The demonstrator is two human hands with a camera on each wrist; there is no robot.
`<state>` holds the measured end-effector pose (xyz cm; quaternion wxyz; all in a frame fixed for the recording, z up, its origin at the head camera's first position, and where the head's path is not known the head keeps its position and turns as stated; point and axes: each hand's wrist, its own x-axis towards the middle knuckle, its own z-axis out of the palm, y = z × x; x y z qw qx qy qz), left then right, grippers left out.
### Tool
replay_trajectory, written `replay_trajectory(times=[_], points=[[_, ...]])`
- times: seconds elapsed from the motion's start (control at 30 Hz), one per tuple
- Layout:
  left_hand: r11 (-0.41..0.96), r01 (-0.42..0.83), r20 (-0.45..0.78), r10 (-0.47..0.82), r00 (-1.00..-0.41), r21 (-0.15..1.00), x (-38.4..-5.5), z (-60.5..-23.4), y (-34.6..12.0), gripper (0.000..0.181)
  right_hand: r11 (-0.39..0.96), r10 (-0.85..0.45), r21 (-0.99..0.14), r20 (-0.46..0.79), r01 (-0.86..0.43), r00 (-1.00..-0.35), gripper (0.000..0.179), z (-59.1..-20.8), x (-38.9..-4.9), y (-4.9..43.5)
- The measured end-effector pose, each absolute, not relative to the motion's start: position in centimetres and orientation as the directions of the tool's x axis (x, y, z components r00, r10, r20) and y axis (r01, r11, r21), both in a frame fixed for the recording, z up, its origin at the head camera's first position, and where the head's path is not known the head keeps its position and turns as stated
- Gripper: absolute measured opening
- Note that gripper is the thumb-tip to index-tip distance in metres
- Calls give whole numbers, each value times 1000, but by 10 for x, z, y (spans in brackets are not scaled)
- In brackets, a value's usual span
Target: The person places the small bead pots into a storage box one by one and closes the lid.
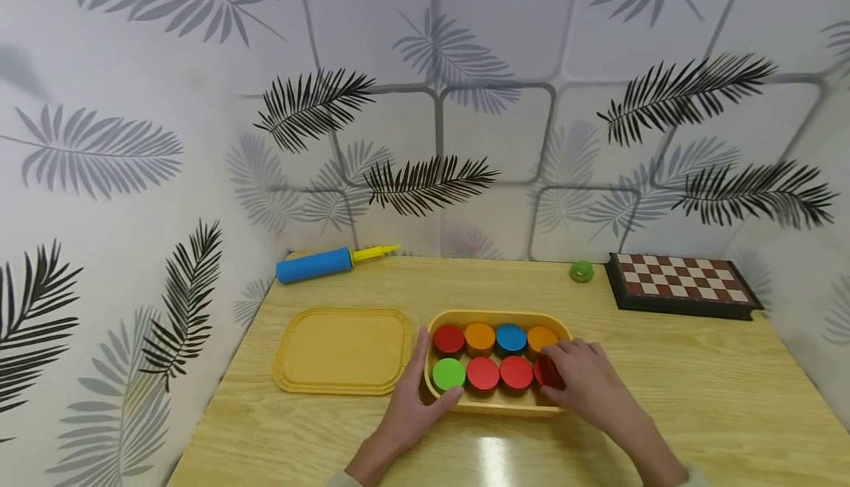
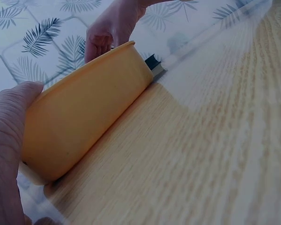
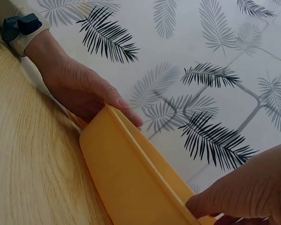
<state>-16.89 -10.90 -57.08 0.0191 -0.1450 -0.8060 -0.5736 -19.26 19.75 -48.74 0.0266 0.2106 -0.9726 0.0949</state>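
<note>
A yellow oval-ended container [image 1: 508, 407] stands on the table, with two rows of round, flat-topped pieces in it. My left hand [image 1: 413, 406] holds its left end, the thumb at the front rim and the fingers along the outer side. At the right end, my right hand [image 1: 587, 384] reaches over the rim and grips a dark red round piece [image 1: 546, 372], partly hidden by the fingers. Beside it in the front row are two red pieces [image 1: 482, 375] and a green one [image 1: 448, 374]. The back row shows red, orange, blue [image 1: 510, 339] and orange pieces.
A yellow lid-like tray [image 1: 341, 350] lies left of the container. Along the wall are a blue hand pump [image 1: 315, 264] with a yellow nozzle, a small green figure [image 1: 581, 271] and a chessboard box [image 1: 684, 284]. Patterned walls border the wooden table [image 1: 717, 398].
</note>
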Motion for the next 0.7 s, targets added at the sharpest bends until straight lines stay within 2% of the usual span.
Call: replay_trajectory(times=[0.07,0.13,0.2,0.27,0.33,0.4,0.53,0.7], points=[[303,252,199,195,-960,919,-167,-569,-110,104,874,-388,-214,237,-437,-891,44,-485,-186,192],[298,252,210,164,-964,921,-166,-568,-114,102,803,-374,-292,431,-519,-821,39,-483,-176,182],[307,250,226,111,-968,918,-165,-566,-125,99,668,-365,-368,595,-646,-716,37,-485,-163,164],[334,243,245,37,-969,911,-165,-564,-142,95,502,-390,-373,708,-780,-589,41,-492,-150,139],[362,217,252,-50,-967,907,-167,-562,-164,90,388,-463,-397,696,-832,-549,51,-504,-135,110],[381,185,253,-137,-958,906,-169,-560,-191,85,354,-548,-415,635,-838,-545,63,-522,-123,83],[384,121,237,-270,-933,915,-176,-559,-241,82,416,-654,-441,463,-795,-599,78,-560,-112,40],[377,48,203,-383,-901,925,-181,-567,-287,83,514,-655,-448,346,-732,-672,85,-590,-114,4]])
